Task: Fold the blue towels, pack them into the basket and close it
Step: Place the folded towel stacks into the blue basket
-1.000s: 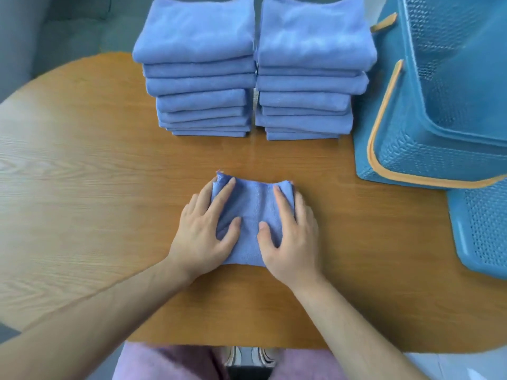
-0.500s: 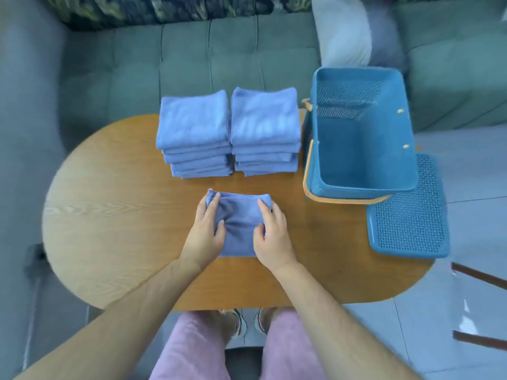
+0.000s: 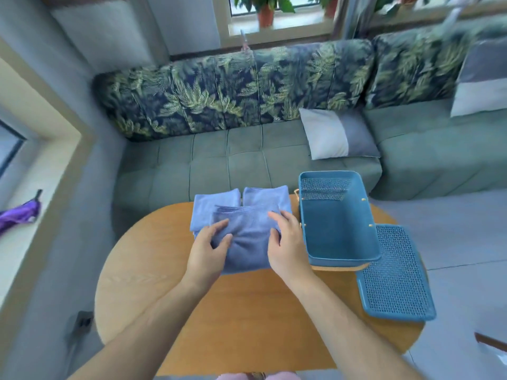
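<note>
Gripping the folded towel [image 3: 247, 237] at its two sides: left hand [image 3: 207, 249] curled round the left edge with thumb on top, right hand [image 3: 288, 242] curled round the right edge the same way. Held up off the table [image 3: 247, 311], in front of the two stacks [image 3: 214, 207] at the far edge and overlapping them in view; whether touching their tops, impossible to tell. Just right of the stacks, the basket [image 3: 303, 215], open and with no towel in it. Beside it, lying flat, the lid [image 3: 395, 275], partly past the table's rim.

Judged light, soft and limp, with a nap that offers some grip; nothing fragile. Likely to sag in the middle and shed its folds if taken by one corner. Best kept pinched at both side edges, layers trapped between thumb and fingers, then lowered flat. Apt to drag a stack's top layer askew if slid on instead of set down.

Against half a second ago: no longer lying on the table just short of the stacks, but raised and carried toward them, with the same two-sided hold. Stacks, basket and lid as before. View tipped upward, with more sofa [image 3: 219, 165] and a window [image 3: 274, 12] now showing.
</note>
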`<state>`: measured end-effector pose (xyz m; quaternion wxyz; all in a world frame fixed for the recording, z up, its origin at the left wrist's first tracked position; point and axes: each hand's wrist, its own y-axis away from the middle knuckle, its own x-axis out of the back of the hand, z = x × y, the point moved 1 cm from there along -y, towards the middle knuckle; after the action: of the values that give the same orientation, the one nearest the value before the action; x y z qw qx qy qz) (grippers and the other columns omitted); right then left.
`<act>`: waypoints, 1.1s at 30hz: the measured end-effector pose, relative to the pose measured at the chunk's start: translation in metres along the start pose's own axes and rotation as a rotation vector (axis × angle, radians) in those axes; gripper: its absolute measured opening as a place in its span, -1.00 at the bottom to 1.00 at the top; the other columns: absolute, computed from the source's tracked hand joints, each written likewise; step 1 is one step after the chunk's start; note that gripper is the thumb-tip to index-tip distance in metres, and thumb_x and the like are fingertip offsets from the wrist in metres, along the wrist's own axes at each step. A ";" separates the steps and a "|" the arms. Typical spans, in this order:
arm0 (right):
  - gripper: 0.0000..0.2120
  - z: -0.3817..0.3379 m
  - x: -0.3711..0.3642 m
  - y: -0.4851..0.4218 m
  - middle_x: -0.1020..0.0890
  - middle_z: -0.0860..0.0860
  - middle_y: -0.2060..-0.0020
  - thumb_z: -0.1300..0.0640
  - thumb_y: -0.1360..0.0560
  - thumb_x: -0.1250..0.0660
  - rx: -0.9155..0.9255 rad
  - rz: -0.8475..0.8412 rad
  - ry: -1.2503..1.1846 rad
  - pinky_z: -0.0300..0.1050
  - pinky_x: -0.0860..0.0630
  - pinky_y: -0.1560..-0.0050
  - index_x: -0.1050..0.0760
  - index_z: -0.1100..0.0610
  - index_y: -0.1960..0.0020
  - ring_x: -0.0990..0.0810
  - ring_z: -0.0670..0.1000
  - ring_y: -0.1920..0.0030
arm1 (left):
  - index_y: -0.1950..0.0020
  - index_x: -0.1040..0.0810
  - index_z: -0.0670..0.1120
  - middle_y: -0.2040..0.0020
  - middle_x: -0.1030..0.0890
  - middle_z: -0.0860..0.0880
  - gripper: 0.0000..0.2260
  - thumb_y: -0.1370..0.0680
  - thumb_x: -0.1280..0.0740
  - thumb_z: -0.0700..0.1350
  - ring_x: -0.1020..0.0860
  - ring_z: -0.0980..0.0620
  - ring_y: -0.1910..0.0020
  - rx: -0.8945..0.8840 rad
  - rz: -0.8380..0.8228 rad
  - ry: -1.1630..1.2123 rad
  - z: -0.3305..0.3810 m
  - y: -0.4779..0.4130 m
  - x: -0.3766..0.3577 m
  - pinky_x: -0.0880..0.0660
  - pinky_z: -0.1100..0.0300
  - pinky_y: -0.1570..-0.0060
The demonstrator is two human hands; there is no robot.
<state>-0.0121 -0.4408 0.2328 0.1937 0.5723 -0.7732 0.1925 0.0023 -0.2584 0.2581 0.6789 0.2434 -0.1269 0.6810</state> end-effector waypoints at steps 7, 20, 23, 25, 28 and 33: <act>-0.61 -0.028 0.018 -0.021 -0.39 0.11 -0.44 0.36 -0.60 -0.18 -0.045 0.089 0.068 -0.32 -0.12 -0.38 -0.49 0.17 -0.38 -0.31 0.07 -0.44 | -0.42 -0.49 0.05 -0.10 -0.50 0.15 -0.59 -0.57 -0.41 -0.11 -0.47 0.35 -0.02 -0.156 -0.172 -0.008 0.028 -0.034 0.014 -0.35 0.51 -0.02; -0.53 -0.014 0.075 -0.013 -0.35 0.02 -0.44 0.30 -0.52 -0.33 -0.187 0.172 0.175 -0.23 -0.17 -0.46 -0.47 0.13 -0.42 -0.30 -0.01 -0.45 | -0.46 -0.43 0.08 -0.21 -0.42 0.29 -0.50 -0.55 -0.42 -0.14 -0.38 0.46 -0.19 -0.236 -0.428 0.042 0.053 -0.049 -0.036 -0.35 0.51 -0.08; -0.54 -0.003 0.079 -0.010 -0.35 0.00 -0.43 0.31 -0.52 -0.34 -0.196 0.165 0.175 -0.34 -0.10 -0.42 -0.46 0.13 -0.42 -0.30 -0.02 -0.45 | -0.47 -0.41 0.11 -0.23 -0.39 0.27 -0.50 -0.56 -0.42 -0.12 -0.39 0.43 -0.19 -0.244 -0.472 0.007 0.058 -0.051 -0.042 -0.39 0.47 -0.12; -0.54 0.006 0.084 -0.011 -0.35 -0.01 -0.43 0.31 -0.53 -0.33 -0.206 0.161 0.171 -0.36 -0.08 -0.42 -0.46 0.13 -0.42 -0.29 -0.03 -0.46 | -0.45 -0.39 0.12 -0.25 -0.34 0.26 -0.52 -0.57 -0.41 -0.12 -0.31 0.57 -0.17 -0.245 -0.504 -0.023 0.062 -0.051 -0.049 -0.31 0.60 -0.04; -0.53 0.020 0.094 -0.020 -0.34 -0.04 -0.43 0.31 -0.54 -0.32 -0.202 0.135 0.163 -0.34 -0.08 -0.44 -0.45 0.11 -0.43 -0.27 -0.06 -0.46 | -0.50 -0.38 0.09 -0.29 -0.32 0.19 -0.49 -0.57 -0.40 -0.12 -0.37 0.42 -0.15 -0.224 -0.514 -0.039 0.069 -0.052 -0.066 -0.28 0.62 -0.02; -0.53 0.059 0.113 -0.044 -0.32 -0.01 -0.46 0.30 -0.54 -0.30 -0.215 0.047 0.193 -0.31 -0.11 -0.43 -0.44 0.11 -0.43 -0.29 -0.02 -0.45 | -0.48 -0.34 0.11 -0.27 -0.27 0.22 -0.49 -0.57 -0.39 -0.14 -0.27 0.66 -0.10 -0.163 -0.511 -0.115 0.081 -0.059 -0.112 -0.30 0.59 -0.09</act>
<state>-0.0048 -0.5751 0.2448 0.3230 0.5089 -0.7802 0.1672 0.0687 -0.3936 0.2614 0.8377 0.2505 -0.1543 0.4601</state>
